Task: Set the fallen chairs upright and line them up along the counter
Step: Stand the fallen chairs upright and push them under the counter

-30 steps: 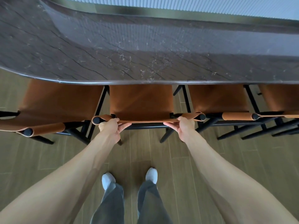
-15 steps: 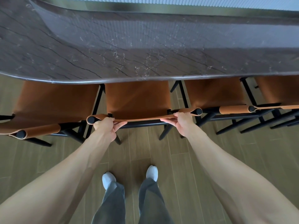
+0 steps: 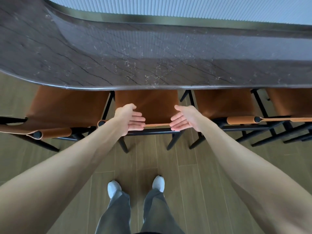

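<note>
Both hands open, palms turned toward each other, fingers spread and gripping nothing. Left hand (image 3: 130, 119) hangs over the left end of the middle chair's (image 3: 146, 105) back edge; right hand (image 3: 183, 117) over the right end. Fingertips are just above or beside the tan strap of the backrest; contact cannot be told from this angle.

Middle chair stands upright, tan leather seat tucked partly under the counter (image 3: 152, 53), black legs on the wood floor (image 3: 185, 174). Left chair (image 3: 67, 108) also upright, just beside it, seat partly under the counter edge. Right chair (image 3: 224, 103) upright on the other side, close alongside. A fourth chair (image 3: 292, 103) sits further right, cut by the frame edge. All four seats face the counter in one row, backs toward the person.

Counter top is dark stone with pale veins, its near edge curving away at the left. Ribbed pale wall (image 3: 185, 9) runs behind it.

Person's white shoes (image 3: 114, 188) and grey trouser legs show below, standing behind the middle chair
</note>
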`<state>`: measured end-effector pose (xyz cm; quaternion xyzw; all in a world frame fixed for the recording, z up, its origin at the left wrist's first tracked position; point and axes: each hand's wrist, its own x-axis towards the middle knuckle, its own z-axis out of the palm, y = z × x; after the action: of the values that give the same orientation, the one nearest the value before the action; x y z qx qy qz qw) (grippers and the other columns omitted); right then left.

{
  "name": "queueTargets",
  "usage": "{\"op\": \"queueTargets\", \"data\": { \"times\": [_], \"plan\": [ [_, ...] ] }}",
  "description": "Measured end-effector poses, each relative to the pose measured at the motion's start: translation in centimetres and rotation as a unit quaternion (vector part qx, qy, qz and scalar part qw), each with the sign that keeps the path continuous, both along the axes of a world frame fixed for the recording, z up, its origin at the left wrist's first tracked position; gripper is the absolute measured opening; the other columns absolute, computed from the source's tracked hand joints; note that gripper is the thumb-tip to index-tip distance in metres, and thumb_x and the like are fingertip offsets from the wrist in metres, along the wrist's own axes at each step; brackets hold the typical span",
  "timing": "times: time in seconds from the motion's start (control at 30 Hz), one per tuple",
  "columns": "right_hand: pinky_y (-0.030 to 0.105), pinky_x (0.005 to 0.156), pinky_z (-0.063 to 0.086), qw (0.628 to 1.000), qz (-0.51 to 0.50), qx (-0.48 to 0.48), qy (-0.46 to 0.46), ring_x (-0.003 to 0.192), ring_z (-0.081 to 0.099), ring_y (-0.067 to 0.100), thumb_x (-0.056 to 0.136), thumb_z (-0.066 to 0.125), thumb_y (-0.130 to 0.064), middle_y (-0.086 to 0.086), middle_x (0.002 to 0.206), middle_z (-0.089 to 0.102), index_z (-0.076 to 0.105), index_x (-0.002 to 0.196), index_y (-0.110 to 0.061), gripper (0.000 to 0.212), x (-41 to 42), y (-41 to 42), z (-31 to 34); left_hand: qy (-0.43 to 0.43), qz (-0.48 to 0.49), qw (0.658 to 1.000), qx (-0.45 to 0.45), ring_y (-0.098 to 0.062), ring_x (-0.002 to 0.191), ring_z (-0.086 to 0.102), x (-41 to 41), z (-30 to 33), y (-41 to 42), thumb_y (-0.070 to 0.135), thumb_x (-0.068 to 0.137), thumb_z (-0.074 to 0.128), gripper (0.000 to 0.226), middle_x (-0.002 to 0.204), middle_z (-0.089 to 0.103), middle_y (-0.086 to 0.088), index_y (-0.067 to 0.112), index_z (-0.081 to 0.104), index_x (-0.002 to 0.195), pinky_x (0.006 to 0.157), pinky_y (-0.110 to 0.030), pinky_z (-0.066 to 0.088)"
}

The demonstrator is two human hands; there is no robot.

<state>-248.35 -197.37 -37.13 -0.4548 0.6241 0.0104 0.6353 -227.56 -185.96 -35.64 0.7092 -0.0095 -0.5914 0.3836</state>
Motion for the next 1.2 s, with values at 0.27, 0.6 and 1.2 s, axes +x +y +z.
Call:
{"op": "queueTargets", "data": {
  "times": [0.27, 0.6, 1.2],
  "plan": [
    [0.038, 0.11, 0.047, 0.915, -0.039, -0.312, -0.251, 0.123, 0.062, 0.02, 0.109, 0.041, -0.03, 0.007, 0.133, 0.066, 0.06, 0.136, -0.011, 0.039, 7.7, -0.7, 10.9, -0.289, 0.064, 0.902, -0.316, -0.019, 0.11, 0.064, 4.4, 9.5, -0.3, 0.04, 0.108, 0.037, 0.04, 0.121, 0.067, -0.005, 0.018, 0.064, 0.129, 0.1, -0.039, 0.053],
    [0.041, 0.119, 0.038, 0.881, 0.018, -0.361, -0.304, 0.137, 0.052, 0.019, 0.107, 0.045, -0.037, 0.003, 0.149, 0.055, 0.052, 0.147, -0.017, 0.045, 16.3, 6.9, 17.1, -0.361, 0.155, 0.836, -0.382, -0.02, 0.109, 0.067, 11.3, 15.2, 7.5, 0.046, 0.107, 0.035, 0.042, 0.126, 0.065, -0.004, 0.027, 0.055, 0.139, 0.098, -0.042, 0.054],
    [0.036, 0.102, 0.052, 0.927, -0.053, -0.26, -0.266, 0.114, 0.065, 0.02, 0.106, 0.049, -0.027, 0.006, 0.126, 0.067, 0.062, 0.128, -0.013, 0.029, 38.0, 30.9, 11.1, -0.321, 0.244, 0.872, -0.279, -0.024, 0.098, 0.065, 31.9, 10.8, 33.7, 0.032, 0.107, 0.044, 0.031, 0.116, 0.067, -0.013, 0.019, 0.058, 0.131, 0.089, -0.044, 0.055]
  ]
}}
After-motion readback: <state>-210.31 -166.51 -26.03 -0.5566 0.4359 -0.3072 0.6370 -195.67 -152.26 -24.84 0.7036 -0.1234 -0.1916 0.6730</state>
